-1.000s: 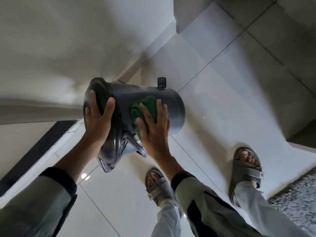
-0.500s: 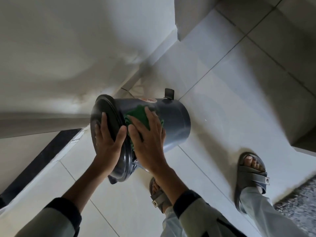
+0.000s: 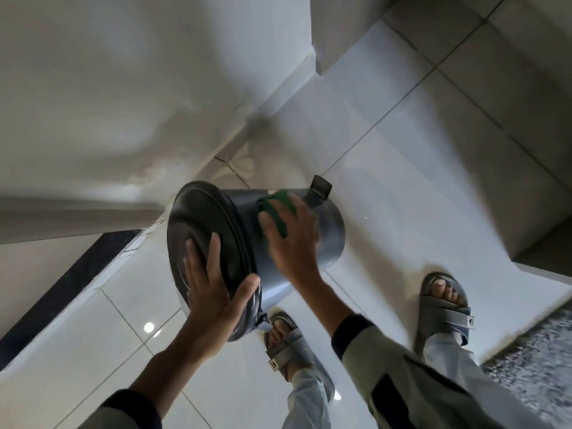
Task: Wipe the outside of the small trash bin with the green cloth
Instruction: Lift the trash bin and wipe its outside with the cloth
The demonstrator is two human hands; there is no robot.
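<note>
I hold the small grey trash bin on its side in the air, its dark round lid turned toward me. My left hand grips the lid's lower rim, thumb over the edge. My right hand lies flat on the bin's side wall and presses the green cloth against it. Only part of the cloth shows past my fingers. A black pedal tab sticks up at the bin's far end.
White floor tiles spread below. A pale wall stands at the left with a dark strip at its foot. My feet in grey sandals stand below the bin. A speckled mat lies at the right.
The bin has turned so its lid faces me more. My right hand slid the green cloth further along the side toward the pedal end. My left hand shifted to the lid's lower rim.
</note>
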